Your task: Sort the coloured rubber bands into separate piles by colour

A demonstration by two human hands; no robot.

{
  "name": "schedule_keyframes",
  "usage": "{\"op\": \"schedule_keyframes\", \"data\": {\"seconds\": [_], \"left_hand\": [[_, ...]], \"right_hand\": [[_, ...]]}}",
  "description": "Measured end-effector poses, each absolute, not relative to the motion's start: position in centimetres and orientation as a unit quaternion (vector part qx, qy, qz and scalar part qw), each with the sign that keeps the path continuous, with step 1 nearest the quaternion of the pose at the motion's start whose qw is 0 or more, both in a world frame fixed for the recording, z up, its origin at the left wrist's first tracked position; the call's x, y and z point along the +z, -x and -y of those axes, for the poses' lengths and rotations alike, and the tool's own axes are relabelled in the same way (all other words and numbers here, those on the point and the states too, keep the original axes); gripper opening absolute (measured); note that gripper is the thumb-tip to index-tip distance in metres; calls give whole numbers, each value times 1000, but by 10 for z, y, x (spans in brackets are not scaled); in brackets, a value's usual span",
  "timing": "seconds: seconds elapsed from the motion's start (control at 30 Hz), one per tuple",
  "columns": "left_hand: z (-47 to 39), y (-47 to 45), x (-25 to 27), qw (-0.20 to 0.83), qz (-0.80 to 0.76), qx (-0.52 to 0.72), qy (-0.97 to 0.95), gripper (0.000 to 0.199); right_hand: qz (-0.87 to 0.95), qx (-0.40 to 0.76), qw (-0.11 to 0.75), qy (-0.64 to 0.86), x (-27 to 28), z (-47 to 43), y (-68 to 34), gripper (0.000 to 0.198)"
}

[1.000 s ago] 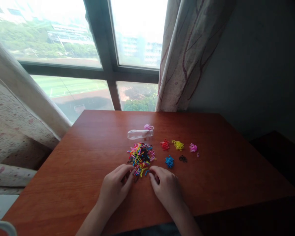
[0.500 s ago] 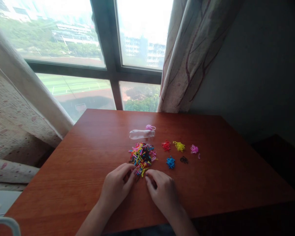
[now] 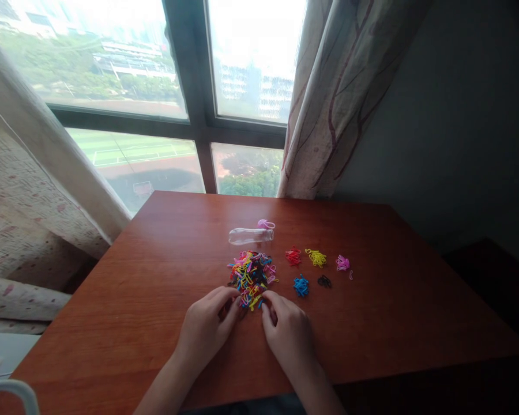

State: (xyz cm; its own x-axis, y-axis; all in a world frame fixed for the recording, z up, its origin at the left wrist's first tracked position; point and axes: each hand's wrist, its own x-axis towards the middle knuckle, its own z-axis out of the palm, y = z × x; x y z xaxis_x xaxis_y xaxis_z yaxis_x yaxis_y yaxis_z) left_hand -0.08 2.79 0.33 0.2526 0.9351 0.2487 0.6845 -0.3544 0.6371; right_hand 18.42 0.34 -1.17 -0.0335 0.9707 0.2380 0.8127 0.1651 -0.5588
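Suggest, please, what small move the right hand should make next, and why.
Perhaps the right hand should pinch the blue piece at the near edge of the mixed pile: it lies right by that hand, and a separate blue pile sits farther right.

Both your forearms (image 3: 166,386) come in from the lower edge, slanting inward. Your left hand (image 3: 210,320) and right hand (image 3: 289,323) face each other, near but apart, backs up. Left: fingers curled, thumb (image 3: 232,311) just below the index tip. Right: fingers bent, thumb and index drawn near each other. Wrists roughly straight. Whether either pinches: unclear.
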Motion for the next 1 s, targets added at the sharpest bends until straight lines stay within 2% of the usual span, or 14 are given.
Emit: {"op": "schedule_keyframes", "data": {"seconds": [0.27, 1.0], "left_hand": [[-28, 1, 3, 212, -530, 301, -764, 13], [-27, 1, 6, 210, -527, 296, -768, 14]], "right_hand": [[698, 115, 299, 640, -12, -1, -185, 15], [728, 154, 315, 589, -6, 1, -186, 17]]}}
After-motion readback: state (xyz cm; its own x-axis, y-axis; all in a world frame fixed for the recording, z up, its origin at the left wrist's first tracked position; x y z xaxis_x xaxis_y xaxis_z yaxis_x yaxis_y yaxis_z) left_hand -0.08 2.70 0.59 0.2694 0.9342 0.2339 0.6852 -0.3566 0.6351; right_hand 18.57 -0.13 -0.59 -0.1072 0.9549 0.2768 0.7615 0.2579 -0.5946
